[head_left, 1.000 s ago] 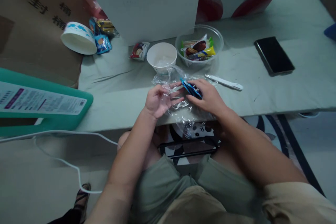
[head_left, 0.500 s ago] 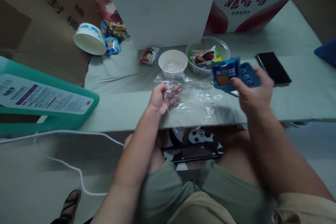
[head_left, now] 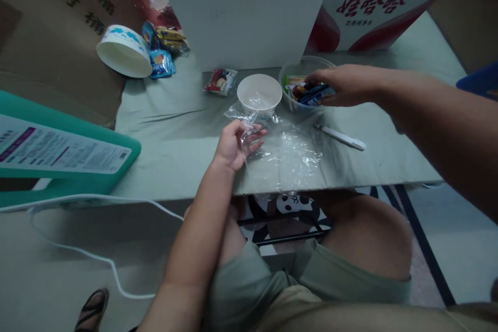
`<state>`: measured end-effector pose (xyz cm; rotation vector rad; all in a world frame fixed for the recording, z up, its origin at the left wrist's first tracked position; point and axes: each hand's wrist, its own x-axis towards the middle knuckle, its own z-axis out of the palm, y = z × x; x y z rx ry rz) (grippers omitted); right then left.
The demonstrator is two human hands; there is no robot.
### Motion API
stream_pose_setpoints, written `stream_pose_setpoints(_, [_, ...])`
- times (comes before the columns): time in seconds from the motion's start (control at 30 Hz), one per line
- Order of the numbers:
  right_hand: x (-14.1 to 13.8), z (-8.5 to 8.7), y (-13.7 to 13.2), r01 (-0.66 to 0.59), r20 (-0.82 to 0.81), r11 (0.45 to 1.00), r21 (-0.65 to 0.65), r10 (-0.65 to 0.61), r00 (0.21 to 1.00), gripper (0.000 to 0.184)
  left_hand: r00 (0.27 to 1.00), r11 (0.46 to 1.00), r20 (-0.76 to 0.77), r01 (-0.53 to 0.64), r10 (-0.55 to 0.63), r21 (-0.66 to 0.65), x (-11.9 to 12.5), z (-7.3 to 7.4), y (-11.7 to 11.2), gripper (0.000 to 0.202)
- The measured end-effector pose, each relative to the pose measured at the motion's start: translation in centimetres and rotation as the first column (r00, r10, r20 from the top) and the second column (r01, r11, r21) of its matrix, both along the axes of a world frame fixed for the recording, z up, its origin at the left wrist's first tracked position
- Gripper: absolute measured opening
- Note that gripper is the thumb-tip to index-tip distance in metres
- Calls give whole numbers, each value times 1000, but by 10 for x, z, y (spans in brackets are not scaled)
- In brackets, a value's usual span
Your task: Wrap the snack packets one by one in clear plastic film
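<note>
My left hand [head_left: 235,142] rests on the table with its fingers curled on the edge of a clear plastic bag [head_left: 288,153] that lies crumpled and flat in front of me. My right hand [head_left: 342,84] reaches over a clear plastic bowl [head_left: 301,65] of wrapped snacks and holds blue snack packets [head_left: 317,94] down in it. A white paper bowl [head_left: 259,93] stands just behind the bag, between my two hands.
A white pen-like tool [head_left: 340,136] lies right of the bag. A red snack packet [head_left: 221,81], a tipped paper bowl [head_left: 123,52] and more packets [head_left: 161,52] sit at the back left. Cardboard boxes [head_left: 249,8] line the back; a teal box [head_left: 58,148] lies left.
My right hand lifted the blue packets out of the plastic bag, swung them up and right, then brought them down into the clear bowl. My left hand stayed on the bag.
</note>
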<state>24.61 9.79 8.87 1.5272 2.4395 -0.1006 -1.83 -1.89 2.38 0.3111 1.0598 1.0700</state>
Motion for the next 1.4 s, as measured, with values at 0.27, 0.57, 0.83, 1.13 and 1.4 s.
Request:
stream_pose_setpoints(0.27, [1, 4, -11, -11, -117, 994, 109, 24, 993, 39, 1000, 1000, -18, 15, -15, 12, -1, -4, 1, 9])
stream_pose_setpoints(0.57, [-8, -4, -40, 55, -485, 983, 175, 38, 874, 53, 956, 952, 82, 268, -281, 147, -6, 6, -4, 35])
stream_pose_setpoints(0.83, [-38, -73, -154, 83, -925, 986, -143, -163, 342, 61, 912, 908, 44, 398, -407, 130, -17, -1, -11, 37])
stream_pose_setpoints(1.13, [-41, -107, -151, 251, -890, 873, -418, -449, 79, 30, 915, 944, -304, 311, -267, 106, -6, -9, -4, 42])
stream_pose_setpoints(1.4, [-27, -111, -138, 282, -825, 782, -556, -560, -76, 44, 778, 958, -626, 216, -53, 188, 10, -15, 4, 24])
